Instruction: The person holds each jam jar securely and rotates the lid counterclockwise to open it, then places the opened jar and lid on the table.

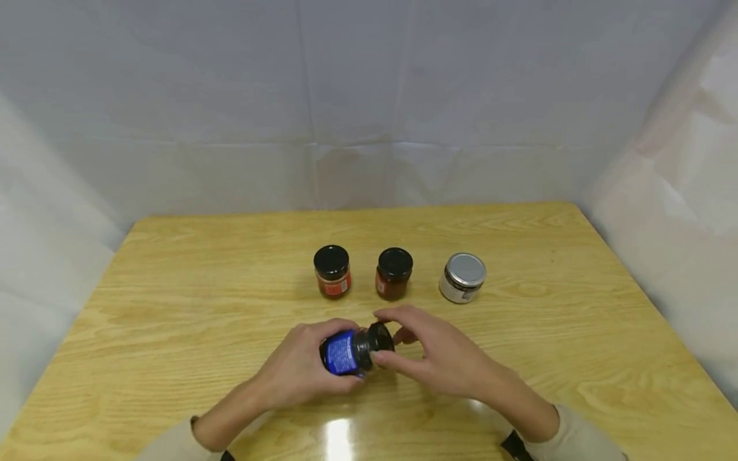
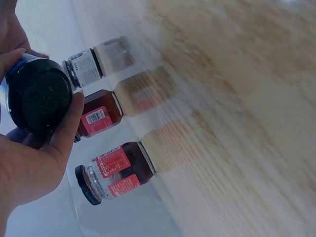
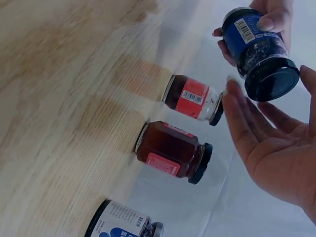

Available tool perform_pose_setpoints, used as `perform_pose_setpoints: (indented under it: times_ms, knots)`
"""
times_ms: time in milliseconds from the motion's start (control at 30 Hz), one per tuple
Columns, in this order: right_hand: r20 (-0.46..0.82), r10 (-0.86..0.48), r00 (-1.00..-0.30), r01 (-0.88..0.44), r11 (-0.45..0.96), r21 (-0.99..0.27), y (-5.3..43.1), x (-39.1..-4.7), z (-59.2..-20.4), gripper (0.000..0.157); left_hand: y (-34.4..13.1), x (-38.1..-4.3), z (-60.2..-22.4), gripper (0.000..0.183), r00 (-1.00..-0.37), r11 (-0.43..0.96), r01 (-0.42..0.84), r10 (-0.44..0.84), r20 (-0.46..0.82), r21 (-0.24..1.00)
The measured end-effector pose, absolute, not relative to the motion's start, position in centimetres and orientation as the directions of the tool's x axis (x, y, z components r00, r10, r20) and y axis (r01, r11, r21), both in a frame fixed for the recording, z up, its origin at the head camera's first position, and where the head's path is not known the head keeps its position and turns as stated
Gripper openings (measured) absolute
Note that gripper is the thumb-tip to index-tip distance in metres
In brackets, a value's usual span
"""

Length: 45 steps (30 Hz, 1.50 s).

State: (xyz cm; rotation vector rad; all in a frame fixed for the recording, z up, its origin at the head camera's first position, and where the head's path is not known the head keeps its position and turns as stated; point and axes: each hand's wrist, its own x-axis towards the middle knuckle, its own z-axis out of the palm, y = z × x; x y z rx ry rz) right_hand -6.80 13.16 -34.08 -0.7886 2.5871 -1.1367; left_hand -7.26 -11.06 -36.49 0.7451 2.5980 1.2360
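My left hand (image 1: 305,365) grips a glass jar with a blue label (image 1: 341,353) by its body, above the wooden table. The jar is tipped on its side, its black lid (image 1: 380,337) pointing right. In the left wrist view the dark base (image 2: 42,96) faces the camera. Around the lid, my right hand (image 1: 441,352) has its thumb at the near edge and its forefinger just past the far edge. The right wrist view shows the right hand's fingers (image 3: 242,123) spread and fairly straight beside the lid, with a gap between them and it.
Behind the hands, three jars stand in a row on the wooden table (image 1: 190,301): a black-lidded jar with a red label (image 1: 333,287), a dark red jar with a black lid (image 1: 393,285) and a white-labelled jar with a silver lid (image 1: 459,291). Pale sheeting (image 1: 357,96) hangs behind.
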Motion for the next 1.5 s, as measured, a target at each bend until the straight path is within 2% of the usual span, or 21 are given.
perform_pose_setpoints:
  times_ms: [67,133,300,433,533,667,733,833,1000,1333,1433,1500]
  knots:
    - [0.011,-0.548,-0.836,-0.378,0.561,-0.736,13.0,-6.8,-34.1,0.06,-11.1,-7.3,-36.5,0.052,-0.862,0.531,0.363,0.504,0.059,0.766]
    - [0.047,-0.578,-0.815,-0.421,0.533,-0.734,13.1,-6.9,-34.2,0.057,-11.1,-7.3,-36.5,0.053,-0.864,0.526,0.349,0.501,0.049,0.776]
    - [0.22,-0.689,-0.691,-0.611,0.394,-0.686,13.7,-7.5,-34.6,0.051,-11.4,-7.3,-36.5,0.056,-0.86,0.478,0.288,0.511,0.004,0.83]
    - [0.261,-0.728,-0.634,-0.669,0.346,-0.658,14.1,-7.7,-34.6,0.051,-11.4,-7.3,-36.6,0.055,-0.85,0.451,0.286,0.526,0.007,0.846]
    - [0.233,-0.722,-0.652,-0.65,0.374,-0.661,14.1,-7.7,-34.6,0.058,-11.3,-7.3,-36.7,0.054,-0.853,0.463,0.308,0.522,0.025,0.831]
    - [0.117,-0.653,-0.748,-0.533,0.487,-0.692,13.9,-7.3,-34.5,0.068,-11.3,-7.3,-36.7,0.053,-0.859,0.491,0.337,0.51,0.048,0.803]
    - [0.052,-0.605,-0.794,-0.457,0.54,-0.707,13.7,-7.1,-34.4,0.067,-11.2,-7.3,-36.7,0.052,-0.86,0.502,0.348,0.508,0.055,0.792]
    - [0.01,-0.57,-0.822,-0.395,0.556,-0.731,13.4,-7.0,-34.4,0.061,-11.2,-7.3,-36.6,0.052,-0.862,0.515,0.353,0.505,0.057,0.781]
    - [0.037,-0.598,-0.8,-0.416,0.511,-0.752,13.4,-7.1,-34.4,0.057,-11.1,-7.3,-36.6,0.052,-0.863,0.524,0.35,0.504,0.049,0.776]
    - [0.202,-0.746,-0.635,-0.649,0.373,-0.664,13.9,-7.6,-34.3,0.049,-11.1,-7.1,-36.7,0.05,-0.837,0.451,0.337,0.546,0.043,0.826]
    - [0.18,-0.746,-0.641,-0.645,0.397,-0.653,14.0,-7.5,-34.2,0.056,-11.2,-7.1,-36.8,0.051,-0.842,0.465,0.339,0.537,0.043,0.818]
    - [0.133,-0.72,-0.681,-0.604,0.449,-0.659,14.0,-7.4,-34.1,0.062,-11.2,-7.2,-36.8,0.052,-0.849,0.482,0.339,0.527,0.041,0.808]
